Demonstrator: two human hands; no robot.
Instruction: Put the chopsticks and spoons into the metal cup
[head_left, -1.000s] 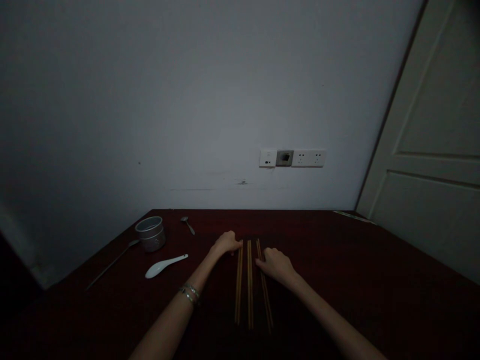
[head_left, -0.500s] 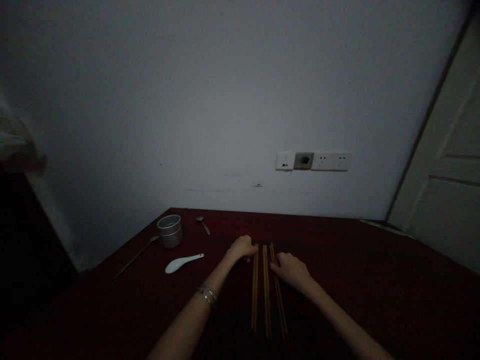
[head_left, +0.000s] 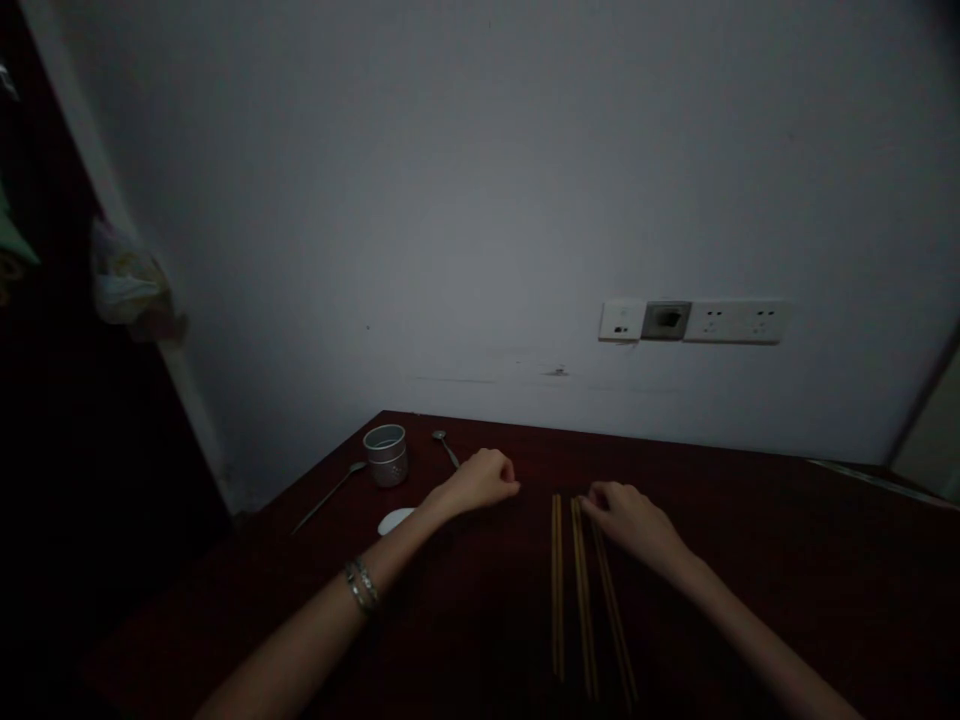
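Three pairs of wooden chopsticks lie lengthwise on the dark red table: the left pair [head_left: 558,590], the middle pair [head_left: 583,600] and the right pair [head_left: 616,620], which slants a little. My right hand [head_left: 626,515] is closed at the far ends of the middle and right pairs, its thumb at the middle one; it covers the right pair's tips. To the left, apart from the chopsticks, my left hand [head_left: 484,480] has its fingers curled in and nothing visible in them. Near it lies a small metal spoon [head_left: 446,447], its handle end partly hidden by that hand.
A grey metal cup [head_left: 387,458] stands at the table's far left, beside a long-handled spoon [head_left: 330,497]. My left forearm partly covers a white spoon [head_left: 394,520]. Behind the table [head_left: 720,590] rises a wall with sockets [head_left: 731,322]. A plastic bag [head_left: 127,285] hangs at left.
My left hand has come off the left pair of chopsticks and moved left towards the small metal spoon. My right hand has shifted to the chopsticks' far ends. The view has turned left.
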